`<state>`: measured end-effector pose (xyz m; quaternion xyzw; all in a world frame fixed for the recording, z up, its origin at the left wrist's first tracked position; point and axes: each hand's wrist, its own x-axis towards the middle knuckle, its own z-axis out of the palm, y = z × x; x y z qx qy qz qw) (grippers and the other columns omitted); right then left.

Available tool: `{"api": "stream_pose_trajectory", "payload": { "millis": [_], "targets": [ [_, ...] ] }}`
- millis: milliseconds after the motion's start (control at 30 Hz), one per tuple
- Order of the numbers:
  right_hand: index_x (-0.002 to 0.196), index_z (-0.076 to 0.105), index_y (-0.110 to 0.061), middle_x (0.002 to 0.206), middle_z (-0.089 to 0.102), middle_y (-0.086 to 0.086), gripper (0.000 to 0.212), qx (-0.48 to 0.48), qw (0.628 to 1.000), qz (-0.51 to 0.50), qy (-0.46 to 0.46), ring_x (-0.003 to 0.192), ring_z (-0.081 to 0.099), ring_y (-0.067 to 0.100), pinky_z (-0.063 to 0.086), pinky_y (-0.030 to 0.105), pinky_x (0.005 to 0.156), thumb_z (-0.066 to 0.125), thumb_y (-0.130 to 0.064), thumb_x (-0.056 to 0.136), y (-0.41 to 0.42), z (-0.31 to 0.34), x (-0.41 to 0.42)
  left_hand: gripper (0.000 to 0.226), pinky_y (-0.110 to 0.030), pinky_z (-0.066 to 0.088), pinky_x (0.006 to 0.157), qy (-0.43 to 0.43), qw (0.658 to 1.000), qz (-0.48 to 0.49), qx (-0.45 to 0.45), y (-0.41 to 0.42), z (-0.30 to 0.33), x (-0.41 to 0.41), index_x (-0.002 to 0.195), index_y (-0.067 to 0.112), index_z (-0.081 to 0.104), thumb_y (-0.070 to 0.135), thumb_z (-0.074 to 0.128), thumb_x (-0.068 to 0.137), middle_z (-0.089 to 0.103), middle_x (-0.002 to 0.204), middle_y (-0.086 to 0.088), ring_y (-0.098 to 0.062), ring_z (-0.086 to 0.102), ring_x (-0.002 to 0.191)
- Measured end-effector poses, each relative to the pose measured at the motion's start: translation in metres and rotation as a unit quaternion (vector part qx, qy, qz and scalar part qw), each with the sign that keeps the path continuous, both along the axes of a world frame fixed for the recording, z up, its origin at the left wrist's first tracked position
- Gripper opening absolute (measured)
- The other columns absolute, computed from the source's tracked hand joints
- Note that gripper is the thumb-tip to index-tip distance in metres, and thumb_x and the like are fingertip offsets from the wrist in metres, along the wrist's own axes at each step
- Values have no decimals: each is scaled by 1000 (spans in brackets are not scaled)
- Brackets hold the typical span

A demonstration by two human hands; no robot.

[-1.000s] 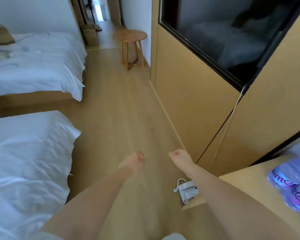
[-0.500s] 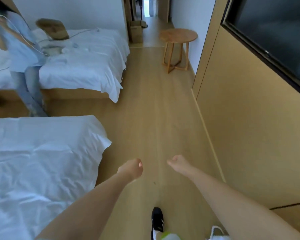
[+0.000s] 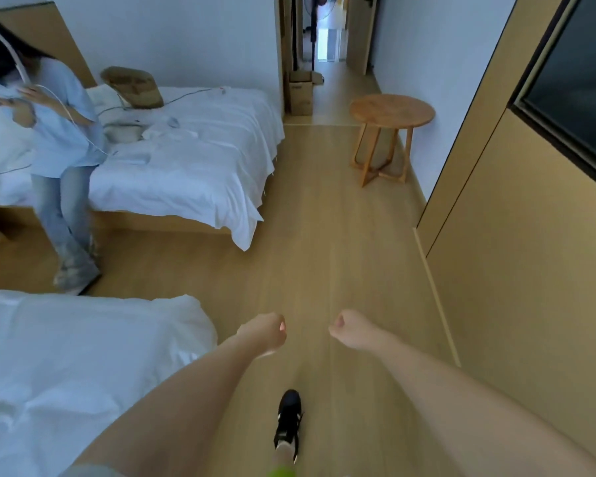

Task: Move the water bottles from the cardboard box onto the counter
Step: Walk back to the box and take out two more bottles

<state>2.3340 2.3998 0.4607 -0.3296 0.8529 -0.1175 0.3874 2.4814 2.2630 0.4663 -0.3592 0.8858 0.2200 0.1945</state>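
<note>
My left hand [image 3: 265, 333] and my right hand [image 3: 350, 332] are held out in front of me over the wooden floor, both curled into loose fists with nothing in them. A cardboard box [image 3: 300, 92] stands far ahead by the doorway, its top flaps open; what is inside it is hidden. No water bottles and no counter are in view. My black shoe [image 3: 288, 421] steps forward on the floor below my arms.
Two beds with white sheets stand at the left, the near bed [image 3: 66, 366] and the far bed [image 3: 193, 156]. A person [image 3: 55, 139] in light blue stands between them. A round wooden side table [image 3: 391, 111] stands by the right wall. Wood panelling [image 3: 516, 270] runs along the right.
The view has swung left and moved forward down the room. The counter corner with the bottles has left the frame at the right. The person by the far bed and my shoe have come into view.
</note>
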Motion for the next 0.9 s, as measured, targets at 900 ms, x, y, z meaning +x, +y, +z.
{"api": "stream_pose_trajectory", "payload": {
  "millis": [900],
  "targets": [
    [120,59,4,121,63,19,39,-34,994,-105,-2,114,59,29,45,29,83,49,-28,100,-375,17,-574,38,-36,48,95,-30,997,-64,1,-373,20,-586,129,18,55,19,32,98,59,129,-5,-27,56,117]
  ]
}}
